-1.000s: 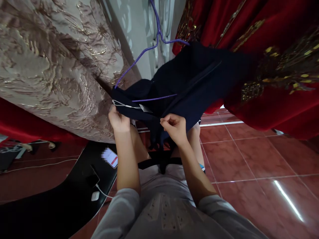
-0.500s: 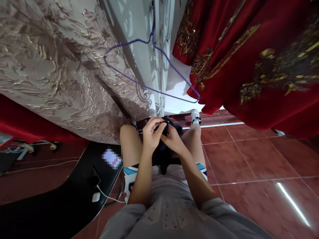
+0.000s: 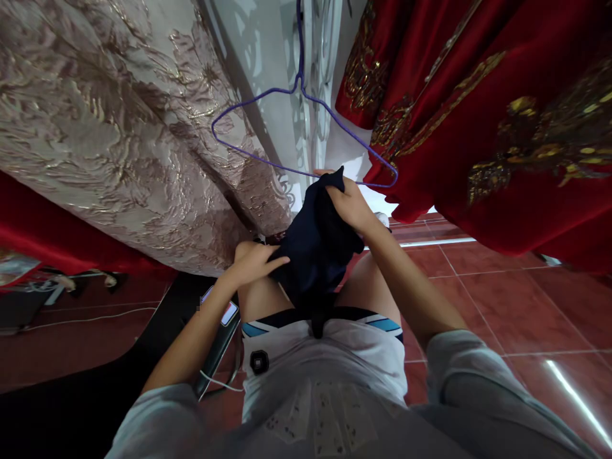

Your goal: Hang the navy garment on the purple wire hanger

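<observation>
A dark navy garment (image 3: 315, 245) hangs bunched over my lap. My right hand (image 3: 351, 204) grips its top edge and holds it up close to the bottom bar of a bare purple wire hanger (image 3: 306, 137) hanging above. My left hand (image 3: 253, 262) pinches the garment's lower left side near my knee.
A beige and gold brocade cloth (image 3: 105, 121) hangs on the left. Red garments with gold embroidery (image 3: 488, 115) hang on the right. A black seat (image 3: 119, 376) at the lower left carries a phone (image 3: 224, 312) and a white cable. Red floor tiles (image 3: 502, 306) spread to the right.
The navy garment came off the purple hanger and was bunched in both hands at my lap. My right hand has now lifted its top edge toward the hanger, and my left hand shifted left.
</observation>
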Motion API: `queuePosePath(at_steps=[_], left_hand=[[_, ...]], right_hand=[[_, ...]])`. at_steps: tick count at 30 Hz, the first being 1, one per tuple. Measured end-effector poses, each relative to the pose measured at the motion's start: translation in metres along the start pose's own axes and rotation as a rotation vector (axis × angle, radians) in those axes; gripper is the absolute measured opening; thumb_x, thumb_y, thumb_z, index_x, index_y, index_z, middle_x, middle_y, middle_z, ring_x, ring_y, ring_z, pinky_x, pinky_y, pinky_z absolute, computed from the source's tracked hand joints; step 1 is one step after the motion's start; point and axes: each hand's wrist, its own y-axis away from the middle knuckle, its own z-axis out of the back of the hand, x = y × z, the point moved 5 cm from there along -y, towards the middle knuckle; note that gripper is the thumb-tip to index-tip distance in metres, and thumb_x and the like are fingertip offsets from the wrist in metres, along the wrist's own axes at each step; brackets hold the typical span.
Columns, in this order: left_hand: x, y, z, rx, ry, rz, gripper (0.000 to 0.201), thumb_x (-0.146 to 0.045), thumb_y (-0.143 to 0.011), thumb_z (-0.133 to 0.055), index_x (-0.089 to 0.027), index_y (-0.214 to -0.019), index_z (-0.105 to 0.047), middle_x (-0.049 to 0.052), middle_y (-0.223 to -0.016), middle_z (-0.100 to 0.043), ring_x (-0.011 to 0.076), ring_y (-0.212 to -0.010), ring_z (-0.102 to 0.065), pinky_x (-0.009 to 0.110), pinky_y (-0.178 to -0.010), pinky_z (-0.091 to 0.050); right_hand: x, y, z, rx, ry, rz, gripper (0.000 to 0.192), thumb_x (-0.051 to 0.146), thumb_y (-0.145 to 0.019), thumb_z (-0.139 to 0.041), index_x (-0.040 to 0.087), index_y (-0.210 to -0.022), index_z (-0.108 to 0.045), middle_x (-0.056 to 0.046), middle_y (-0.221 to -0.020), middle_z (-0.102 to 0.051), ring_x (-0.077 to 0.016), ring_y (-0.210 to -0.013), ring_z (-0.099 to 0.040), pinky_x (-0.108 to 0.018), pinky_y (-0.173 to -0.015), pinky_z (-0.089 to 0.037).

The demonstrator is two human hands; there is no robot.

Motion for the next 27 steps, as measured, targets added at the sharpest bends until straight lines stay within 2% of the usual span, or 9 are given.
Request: queuePosePath(at_steps=[5, 9, 12, 17, 19, 21, 23, 26, 27], left_hand=[[0.018, 0.024, 0.064, -0.128, -0.149, 0.119, 0.042, -0.05, -0.106, -0.042, -0.018, -0.096, -0.067, 0.01, -0.093, -0.075, 0.0272, -0.087, -0.073, 0.037, -0.081, -0.054], [-0.002, 0.029, 0.126, -0.563, -0.271, -0.054, 0.031, -0.04, -0.105, -0.042, -0.018, -0.097, -0.063, 0.014, -0.12, -0.071, 0.0295, -0.116, -0.067, 0.045, -0.102, -0.054], [-0.024, 0.014, 0.161, -0.831, -0.22, -0.144, 0.025, -0.04, -0.107, -0.044, -0.021, -0.103, -0.061, 0.01, -0.126, -0.068, 0.0265, -0.122, -0.064, 0.046, -0.107, -0.052], [-0.046, -0.03, 0.179, -0.824, -0.167, -0.233, 0.028, -0.033, -0.109, -0.044, -0.024, -0.134, -0.053, 0.004, -0.104, -0.071, 0.0182, -0.09, -0.068, 0.039, -0.089, -0.056], [-0.052, -0.034, 0.18, -0.827, -0.232, -0.263, 0.029, -0.03, -0.109, -0.042, -0.021, -0.132, -0.057, 0.004, -0.096, -0.068, 0.0182, -0.083, -0.064, 0.037, -0.085, -0.056], [-0.055, -0.033, 0.181, -0.8, -0.27, -0.279, 0.029, -0.03, -0.109, -0.04, -0.02, -0.123, -0.064, 0.006, -0.097, -0.067, 0.0209, -0.09, -0.064, 0.038, -0.088, -0.055], [-0.051, -0.032, 0.184, -0.763, -0.229, -0.273, 0.027, -0.036, -0.109, -0.043, -0.023, -0.116, -0.066, 0.007, -0.105, -0.066, 0.023, -0.1, -0.062, 0.04, -0.096, -0.053], [-0.032, -0.035, 0.197, -0.805, -0.139, -0.237, 0.03, -0.053, -0.104, -0.055, -0.026, -0.108, -0.066, 0.003, -0.114, -0.062, 0.0233, -0.113, -0.056, 0.045, -0.109, -0.046], [-0.023, -0.037, 0.202, -0.846, -0.113, -0.221, 0.035, -0.059, -0.102, -0.057, -0.026, -0.107, -0.066, 0.001, -0.114, -0.061, 0.0231, -0.116, -0.054, 0.047, -0.112, -0.044]], right_hand=[[-0.01, 0.007, 0.041, -0.229, 0.098, 0.0, 0.028, 0.031, -0.079, -0.066, 0.021, -0.06, -0.048, 0.001, -0.06, -0.044, -0.0141, -0.062, -0.048, -0.033, -0.068, -0.054], [0.008, 0.011, 0.068, -0.243, 0.17, 0.052, 0.031, 0.03, -0.077, -0.07, 0.02, -0.057, -0.048, 0.001, -0.058, -0.038, -0.0131, -0.06, -0.045, -0.03, -0.059, -0.049], [0.012, 0.016, 0.064, -0.204, 0.145, 0.034, 0.029, 0.032, -0.079, -0.07, 0.02, -0.059, -0.053, 0.0, -0.059, -0.044, -0.0148, -0.063, -0.05, -0.031, -0.06, -0.052], [0.026, 0.033, 0.058, -0.11, 0.156, 0.121, 0.015, 0.028, -0.087, -0.062, 0.019, -0.092, -0.073, -0.005, -0.088, -0.071, -0.0221, -0.083, -0.069, -0.039, -0.078, -0.06], [0.038, 0.038, 0.08, -0.275, 0.208, 0.227, 0.038, 0.022, -0.085, -0.063, 0.023, -0.122, -0.071, -0.008, -0.118, -0.073, -0.0214, -0.091, -0.072, -0.037, -0.081, -0.06], [0.047, 0.04, 0.114, -0.474, 0.215, 0.264, 0.061, 0.016, -0.082, -0.066, 0.025, -0.142, -0.061, -0.011, -0.133, -0.069, -0.016, -0.08, -0.071, -0.032, -0.07, -0.056], [0.049, 0.031, 0.147, -0.489, 0.17, 0.191, 0.055, 0.013, -0.081, -0.07, 0.02, -0.135, -0.067, -0.013, -0.12, -0.075, -0.0109, -0.067, -0.067, -0.027, -0.058, -0.048], [0.044, 0.007, 0.175, -0.145, 0.092, -0.076, 0.016, 0.022, -0.076, -0.083, 0.012, -0.089, -0.08, -0.01, -0.081, -0.077, -0.0124, -0.061, -0.065, -0.029, -0.055, -0.046], [0.043, 0.0, 0.179, -0.026, 0.078, -0.143, 0.018, 0.027, -0.075, -0.086, 0.012, -0.079, -0.079, -0.008, -0.073, -0.075, -0.0133, -0.06, -0.065, -0.031, -0.056, -0.047]])
